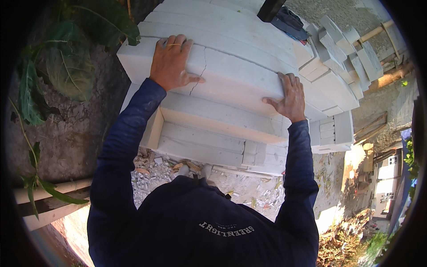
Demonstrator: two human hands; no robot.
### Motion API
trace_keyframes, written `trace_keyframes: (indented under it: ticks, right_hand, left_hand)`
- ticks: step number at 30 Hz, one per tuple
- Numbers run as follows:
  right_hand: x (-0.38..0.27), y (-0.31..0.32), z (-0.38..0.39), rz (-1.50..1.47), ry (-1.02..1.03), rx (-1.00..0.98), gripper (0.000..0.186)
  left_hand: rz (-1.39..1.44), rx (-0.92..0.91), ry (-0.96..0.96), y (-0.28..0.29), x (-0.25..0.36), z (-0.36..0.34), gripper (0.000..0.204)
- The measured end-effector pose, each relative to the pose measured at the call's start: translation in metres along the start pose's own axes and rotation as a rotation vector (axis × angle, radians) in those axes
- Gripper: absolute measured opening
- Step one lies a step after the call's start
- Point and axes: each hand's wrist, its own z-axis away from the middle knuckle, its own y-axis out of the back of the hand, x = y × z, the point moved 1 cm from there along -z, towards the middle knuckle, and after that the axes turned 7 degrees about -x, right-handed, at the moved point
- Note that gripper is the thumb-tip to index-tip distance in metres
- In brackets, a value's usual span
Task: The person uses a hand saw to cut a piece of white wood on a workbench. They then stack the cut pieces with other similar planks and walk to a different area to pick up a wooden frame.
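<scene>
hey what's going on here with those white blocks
A person in a dark long-sleeved top has both hands on a long white block at the near edge of a stack. The left hand and right hand are spread apart, fingers over its upper edge and thumbs against its front face. A jagged crack runs down that face beside the left hand. The block sits on the stack, and pale rubble litters the ground below.

The left arm (pixel 133 122) and right arm (pixel 298 162) reach forward from the torso (pixel 200 222). Beyond the torso, the left grip (pixel 172 63) lies palm down, thumb (pixel 195 78) splayed inward; the right grip (pixel 291 99), nearer the torso, mirrors it, fingers (pixel 292 80) slightly bent.
</scene>
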Motion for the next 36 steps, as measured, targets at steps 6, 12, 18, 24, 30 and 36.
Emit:
trace_keyframes:
  ticks: [6, 12, 18, 24, 30, 36]
  right_hand:
    - [0.001, -0.002, 0.000, 0.003, 0.005, 0.007, 0.094]
    - [0.000, 0.000, -0.001, -0.032, 0.002, 0.006, 0.092]
    - [0.000, 0.001, 0.000, -0.026, -0.002, 0.011, 0.092]
    - [0.004, -0.001, 0.003, -0.041, -0.041, -0.013, 0.093]
    - [0.007, -0.009, 0.003, -0.030, -0.091, -0.019, 0.102]
    - [0.014, -0.012, 0.008, -0.028, -0.094, -0.011, 0.093]
  left_hand:
    - [-0.022, 0.043, -0.030, -0.003, -0.001, 0.000, 0.101]
    - [-0.047, 0.060, -0.033, -0.003, -0.002, -0.002, 0.099]
    - [-0.015, -0.002, -0.010, 0.001, 0.000, -0.003, 0.103]
    - [-0.028, 0.011, -0.038, -0.002, 0.001, -0.005, 0.103]
    - [-0.061, -0.002, -0.048, 0.003, 0.002, -0.005, 0.104]
    - [-0.096, -0.007, -0.053, -0.004, 0.005, -0.008, 0.106]
